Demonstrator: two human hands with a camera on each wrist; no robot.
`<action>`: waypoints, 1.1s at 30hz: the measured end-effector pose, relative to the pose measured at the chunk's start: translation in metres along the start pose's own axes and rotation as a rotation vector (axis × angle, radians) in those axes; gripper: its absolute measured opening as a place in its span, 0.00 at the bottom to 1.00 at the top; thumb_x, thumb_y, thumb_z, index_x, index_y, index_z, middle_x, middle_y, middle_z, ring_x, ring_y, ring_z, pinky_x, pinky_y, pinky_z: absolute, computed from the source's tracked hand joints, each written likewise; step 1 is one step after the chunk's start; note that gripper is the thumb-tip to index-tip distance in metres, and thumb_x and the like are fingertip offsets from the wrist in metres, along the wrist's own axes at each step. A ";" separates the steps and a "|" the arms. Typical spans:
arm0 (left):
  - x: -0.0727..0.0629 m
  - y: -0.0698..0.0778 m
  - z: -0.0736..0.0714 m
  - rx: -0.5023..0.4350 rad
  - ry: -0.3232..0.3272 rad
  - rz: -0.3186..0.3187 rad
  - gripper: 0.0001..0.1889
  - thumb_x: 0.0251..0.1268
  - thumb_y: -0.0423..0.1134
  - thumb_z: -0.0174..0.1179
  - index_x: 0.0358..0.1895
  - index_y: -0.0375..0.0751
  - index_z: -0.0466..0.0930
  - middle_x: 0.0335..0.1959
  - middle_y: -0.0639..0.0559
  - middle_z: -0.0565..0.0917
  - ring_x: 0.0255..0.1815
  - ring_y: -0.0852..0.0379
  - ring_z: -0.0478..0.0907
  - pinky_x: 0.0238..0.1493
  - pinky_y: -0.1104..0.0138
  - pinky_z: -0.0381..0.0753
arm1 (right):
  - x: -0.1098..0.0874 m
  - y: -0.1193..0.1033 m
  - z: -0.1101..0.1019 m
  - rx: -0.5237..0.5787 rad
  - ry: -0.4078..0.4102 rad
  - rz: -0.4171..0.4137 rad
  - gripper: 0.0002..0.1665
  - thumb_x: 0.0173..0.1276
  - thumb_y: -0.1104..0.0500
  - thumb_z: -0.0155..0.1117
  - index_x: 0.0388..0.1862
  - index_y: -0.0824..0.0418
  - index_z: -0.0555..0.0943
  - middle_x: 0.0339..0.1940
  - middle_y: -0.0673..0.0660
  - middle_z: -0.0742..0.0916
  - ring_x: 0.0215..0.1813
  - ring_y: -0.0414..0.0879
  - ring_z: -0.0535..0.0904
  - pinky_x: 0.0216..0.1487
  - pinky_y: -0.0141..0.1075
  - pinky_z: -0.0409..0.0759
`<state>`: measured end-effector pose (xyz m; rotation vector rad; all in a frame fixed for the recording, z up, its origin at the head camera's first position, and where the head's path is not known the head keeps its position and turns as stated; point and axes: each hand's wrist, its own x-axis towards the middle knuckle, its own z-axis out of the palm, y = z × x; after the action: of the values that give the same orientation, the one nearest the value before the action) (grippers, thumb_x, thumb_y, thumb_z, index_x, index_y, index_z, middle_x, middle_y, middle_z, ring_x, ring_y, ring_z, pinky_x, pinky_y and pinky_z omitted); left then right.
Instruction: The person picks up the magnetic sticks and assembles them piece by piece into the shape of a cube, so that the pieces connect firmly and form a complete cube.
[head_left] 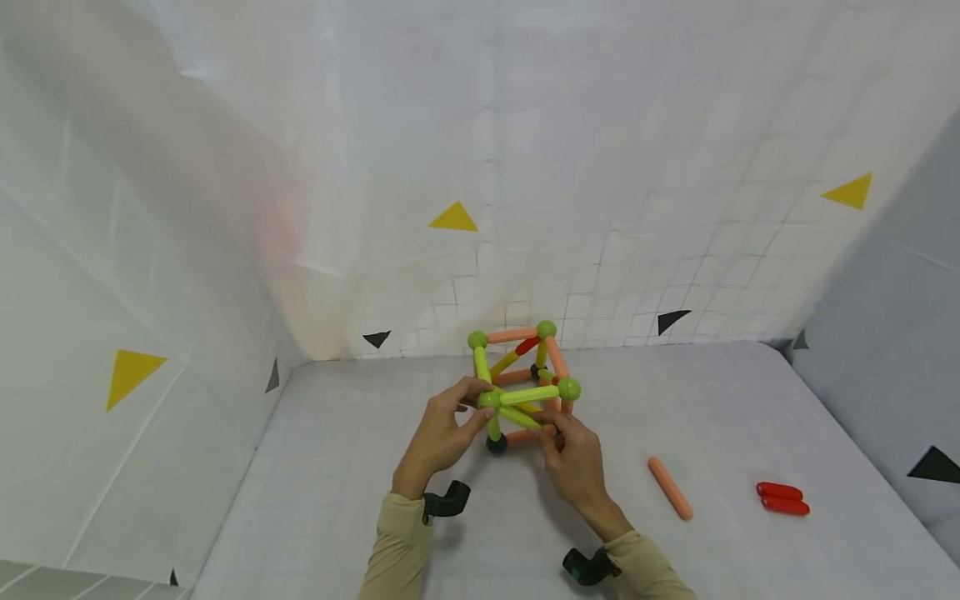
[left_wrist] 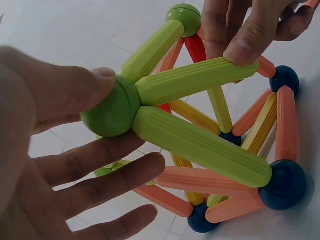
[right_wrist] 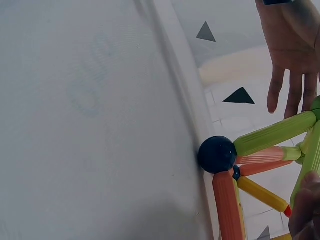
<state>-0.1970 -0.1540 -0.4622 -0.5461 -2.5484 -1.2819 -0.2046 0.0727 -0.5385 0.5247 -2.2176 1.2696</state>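
Note:
A cube-like frame of magnetic rods and balls stands on the table, with green balls at its top corners and dark blue balls at its base. My left hand (head_left: pixel 441 429) grips the green ball (left_wrist: pixel 110 111) of the near left top corner, thumb on one side and index finger beneath. Between thumb and fingers, my right hand (head_left: pixel 577 465) pinches the free end of a light green rod (left_wrist: pixel 195 80). The rod's other end meets that green ball and slants into the frame. Below the ball, an upright green rod (left_wrist: pixel 200 145) runs to a dark blue ball (left_wrist: pixel 283 185).
An orange rod (head_left: pixel 671 488) lies on the table right of my right hand. Farther right, two short red rods (head_left: pixel 783 498) lie side by side. Behind the frame rises a white sheeted wall (head_left: pixel 600 167), with side walls left and right.

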 end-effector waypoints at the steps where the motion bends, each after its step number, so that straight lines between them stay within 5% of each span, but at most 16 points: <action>1: 0.000 0.000 0.000 -0.004 -0.001 0.000 0.16 0.74 0.39 0.69 0.60 0.50 0.82 0.48 0.56 0.88 0.51 0.58 0.85 0.55 0.55 0.84 | 0.000 0.000 0.000 0.015 -0.003 -0.002 0.14 0.63 0.70 0.79 0.48 0.62 0.89 0.34 0.56 0.89 0.18 0.28 0.71 0.18 0.24 0.69; 8: 0.000 -0.001 0.005 -0.032 0.003 -0.024 0.19 0.71 0.37 0.71 0.61 0.48 0.78 0.50 0.52 0.88 0.52 0.53 0.86 0.55 0.52 0.85 | 0.001 -0.001 -0.006 0.066 -0.032 -0.057 0.15 0.65 0.68 0.78 0.50 0.63 0.88 0.37 0.57 0.90 0.16 0.27 0.74 0.17 0.23 0.71; 12: 0.001 -0.002 0.013 -0.071 0.007 -0.041 0.23 0.68 0.36 0.73 0.61 0.47 0.73 0.52 0.48 0.88 0.52 0.51 0.86 0.56 0.48 0.84 | 0.000 0.005 -0.029 0.008 -0.039 -0.088 0.16 0.64 0.66 0.80 0.50 0.61 0.89 0.40 0.56 0.92 0.20 0.31 0.78 0.21 0.24 0.75; 17: 0.003 -0.004 0.023 -0.136 0.032 -0.040 0.26 0.66 0.33 0.74 0.60 0.44 0.69 0.53 0.43 0.89 0.52 0.49 0.87 0.54 0.47 0.86 | 0.007 0.030 -0.098 -0.209 -0.088 0.034 0.11 0.65 0.63 0.80 0.46 0.58 0.90 0.40 0.54 0.93 0.30 0.42 0.86 0.29 0.32 0.81; 20: 0.004 -0.005 0.027 -0.148 0.034 -0.049 0.27 0.66 0.31 0.74 0.60 0.44 0.68 0.52 0.44 0.89 0.51 0.51 0.87 0.53 0.54 0.86 | 0.007 0.057 -0.157 -0.347 -0.184 0.130 0.13 0.67 0.62 0.78 0.50 0.61 0.89 0.44 0.59 0.93 0.40 0.54 0.89 0.34 0.38 0.83; 25: 0.003 -0.005 0.028 -0.151 0.042 -0.061 0.27 0.65 0.30 0.73 0.60 0.44 0.67 0.52 0.43 0.89 0.51 0.51 0.87 0.53 0.55 0.87 | -0.003 0.108 -0.244 -0.521 -0.419 0.266 0.22 0.68 0.62 0.75 0.58 0.70 0.84 0.54 0.75 0.88 0.52 0.73 0.83 0.47 0.64 0.82; 29: 0.002 -0.006 0.028 -0.159 0.043 -0.071 0.27 0.65 0.30 0.73 0.60 0.44 0.68 0.53 0.43 0.88 0.51 0.50 0.87 0.53 0.52 0.87 | -0.013 0.138 -0.276 -0.591 -0.600 0.414 0.26 0.69 0.59 0.74 0.61 0.71 0.82 0.56 0.80 0.84 0.56 0.80 0.79 0.50 0.71 0.78; 33: 0.003 -0.007 0.027 -0.165 0.045 -0.068 0.27 0.66 0.30 0.73 0.60 0.43 0.67 0.53 0.42 0.88 0.51 0.49 0.87 0.52 0.48 0.87 | -0.021 0.152 -0.281 -0.571 -0.645 0.463 0.21 0.70 0.58 0.73 0.58 0.68 0.85 0.52 0.78 0.85 0.55 0.77 0.80 0.51 0.70 0.78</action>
<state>-0.2036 -0.1348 -0.4820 -0.4596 -2.4585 -1.5207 -0.2036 0.3934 -0.5351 0.2049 -3.2213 0.6192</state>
